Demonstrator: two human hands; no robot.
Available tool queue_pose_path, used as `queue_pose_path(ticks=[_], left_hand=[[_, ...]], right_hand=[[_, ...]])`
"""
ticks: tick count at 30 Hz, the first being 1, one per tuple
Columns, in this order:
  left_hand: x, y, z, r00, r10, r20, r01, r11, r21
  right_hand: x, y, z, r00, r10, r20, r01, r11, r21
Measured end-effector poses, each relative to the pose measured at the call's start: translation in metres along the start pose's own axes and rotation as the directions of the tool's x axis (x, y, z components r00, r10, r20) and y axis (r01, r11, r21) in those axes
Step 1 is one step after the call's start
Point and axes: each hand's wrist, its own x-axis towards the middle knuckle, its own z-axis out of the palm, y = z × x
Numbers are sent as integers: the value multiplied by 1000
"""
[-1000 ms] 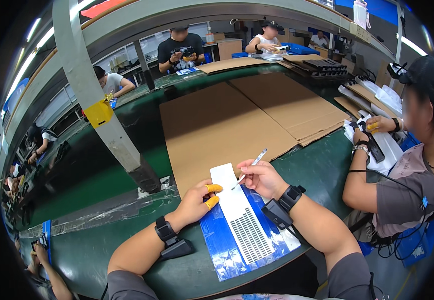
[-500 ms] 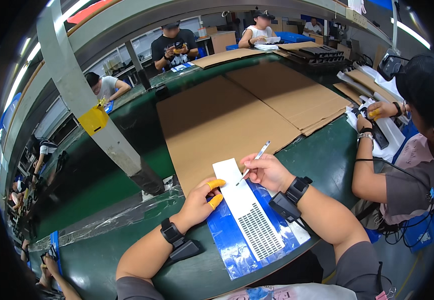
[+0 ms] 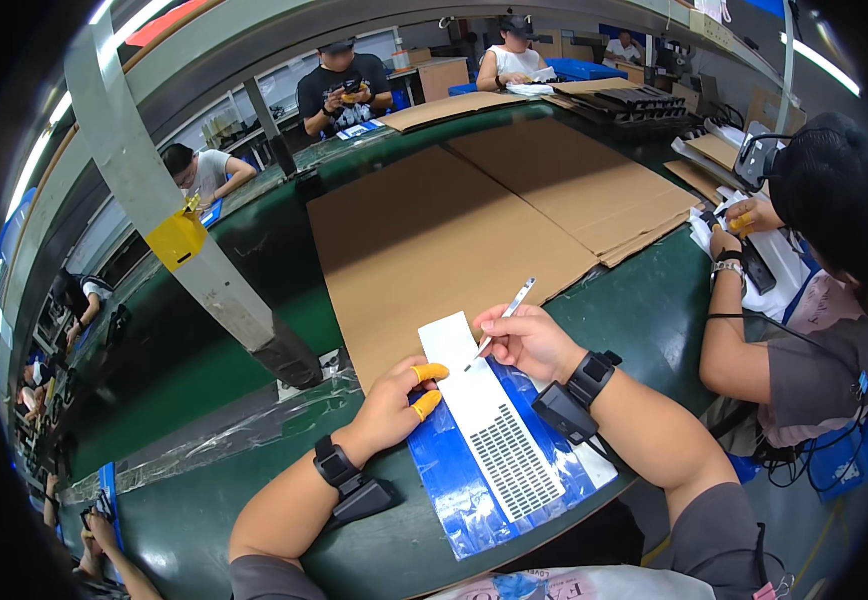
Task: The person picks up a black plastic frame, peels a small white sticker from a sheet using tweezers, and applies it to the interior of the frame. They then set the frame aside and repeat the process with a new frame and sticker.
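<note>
1. Sheet (image 3: 481, 398): landmark for all positions below. White, lying slantwise on a blue board (image 3: 444, 480), with rows of small dark marks on its near half.
2. Left hand (image 3: 391, 405): at the left edge of the sheet. Thumb and index finger, in yellow finger cots, are parted; the index tip is against the sheet. Whether they press down cannot be told.
3. Right hand (image 3: 534, 345): over the right edge of the sheet. Thumb and fingers are pinched on a thin white tool (image 3: 519, 297), its lower end near a lone dark mark (image 3: 468, 368) on the sheet.
4. Obscured: the other left fingers are curled and mostly hidden. The exact contact of the tool's lower end is too small to confirm. Part of the board is covered by the sheet.
5. Surface: a green table (image 3: 644, 300) extends around the sheet. Cardboard (image 3: 454, 230) lies beyond it.
6. Room: a post (image 3: 224, 295) stands left of the sheet. A co-worker (image 3: 809, 370) sits to its right; others work beyond it.
</note>
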Motion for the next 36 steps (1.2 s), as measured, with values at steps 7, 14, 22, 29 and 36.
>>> queue_pose_path(ticks=[7, 14, 22, 29, 36], left_hand=[[1, 1, 2, 998, -66, -19, 66, 998, -6], [2, 1, 1, 999, -9, -37, 9, 1000, -5], [2, 3, 0, 1000, -6, -1, 6, 1000, -23], [2, 1, 0, 1000, -20, 12, 21, 1000, -21], [2, 1, 1, 1000, -3, 6, 3, 1000, -24]], right_hand=[[-2, -2, -1, 1000, 3, 14, -3, 1000, -2], [-2, -2, 0, 1000, 6, 5, -6, 1000, -2], [1, 1, -3, 1000, 4, 18, -4, 1000, 12], [0, 0, -2, 1000, 2, 22, -3, 1000, 8], [-1, 0, -1, 1000, -3, 13, 3, 1000, -3]])
